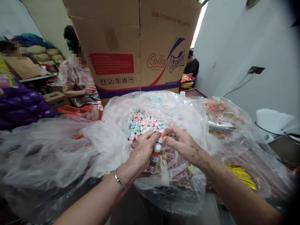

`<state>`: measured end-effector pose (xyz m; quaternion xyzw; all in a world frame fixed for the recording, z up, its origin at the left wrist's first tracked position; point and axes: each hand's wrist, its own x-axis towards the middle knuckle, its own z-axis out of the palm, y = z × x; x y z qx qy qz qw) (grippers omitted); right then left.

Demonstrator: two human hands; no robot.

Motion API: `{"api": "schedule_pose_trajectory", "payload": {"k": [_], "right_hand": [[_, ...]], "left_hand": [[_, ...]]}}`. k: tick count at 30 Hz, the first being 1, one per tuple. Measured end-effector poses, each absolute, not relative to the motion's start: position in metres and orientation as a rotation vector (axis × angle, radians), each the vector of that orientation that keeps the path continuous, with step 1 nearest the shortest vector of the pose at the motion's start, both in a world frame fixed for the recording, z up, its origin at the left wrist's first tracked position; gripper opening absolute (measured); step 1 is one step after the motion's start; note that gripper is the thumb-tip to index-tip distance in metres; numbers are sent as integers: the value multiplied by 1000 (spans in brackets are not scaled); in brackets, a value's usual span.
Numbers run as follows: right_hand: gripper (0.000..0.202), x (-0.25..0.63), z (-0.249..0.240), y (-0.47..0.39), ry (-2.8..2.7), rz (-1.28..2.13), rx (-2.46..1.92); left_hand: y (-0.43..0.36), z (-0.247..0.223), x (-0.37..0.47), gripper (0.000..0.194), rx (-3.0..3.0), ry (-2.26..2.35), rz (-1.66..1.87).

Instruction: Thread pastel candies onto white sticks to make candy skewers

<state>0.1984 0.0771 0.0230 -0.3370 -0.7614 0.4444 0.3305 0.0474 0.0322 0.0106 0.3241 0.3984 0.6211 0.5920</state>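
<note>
Slim layered packet (154, 159) in hand above a plastic-strewn worktable (198, 93), inside a pale-walled workroom. Along the right, a plain wall (236, 56) with a dark socket (256, 69) and trailing cable; at back left, stacked sacks (43, 53). Rising behind the work surface, a tall brown carton (117, 37), printed in red and purple with "Cola" and "Sprite" lettering. Left of the carton, a co-worker in a pink-and-white patterned top (76, 76); beyond its right edge, another person in dark dotted clothing (193, 67), near a yellow bowl (187, 85).

Spread over the tabletop, crumpled clear sheeting (58, 147) to the left and, at center, a large clear bag (185, 109), open on pink, blue and white sweets (142, 125). To the right, a bag of bright multicolored pieces (217, 107) and, nearer, a bundle of gold strips (241, 175).

In front of the sweets, left hand (145, 147) closed around the packet; right hand (181, 140) half curled at its upper end, contact impossible to tell. Long axis steeply slanted, top tipped away and slightly right toward the big bag, banded lower end toward the wearer. Along its length, a white rounded section above orange, green and pinkish bands.
</note>
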Motion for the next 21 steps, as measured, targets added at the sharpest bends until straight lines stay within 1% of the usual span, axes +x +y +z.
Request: {"api": "schedule_pose_trajectory", "payload": {"k": [3, 5, 8, 11, 13, 15, 18, 21], "right_hand": [[29, 191, 17, 76, -1942, 1243, -896], [31, 187, 13, 77, -1817, 1299, -918], [32, 184, 6, 80, -1585, 1486, -889], [28, 184, 4, 83, -1391, 1631, -779], [28, 184, 6, 85, -1278, 1639, -708], [28, 184, 10, 87, -1136, 1616, -655], [27, 183, 15, 88, -976, 1611, -569], [27, 181, 18, 86, -970, 1653, -460]], "left_hand": [[34, 8, 50, 36, 768, 891, 1449], [35, 9, 50, 37, 720, 877, 1472], [34, 13, 47, 40, 617, 854, 1494], [26, 18, 43, 45, 554, 826, 1355], [16, 18, 42, 46, 599, 792, 1206], [5, 14, 46, 42, 722, 772, 1114], [-8, 3, 57, 34, 931, 861, 1191], [-14, -6, 68, 31, 1174, 1174, 1394]]}}
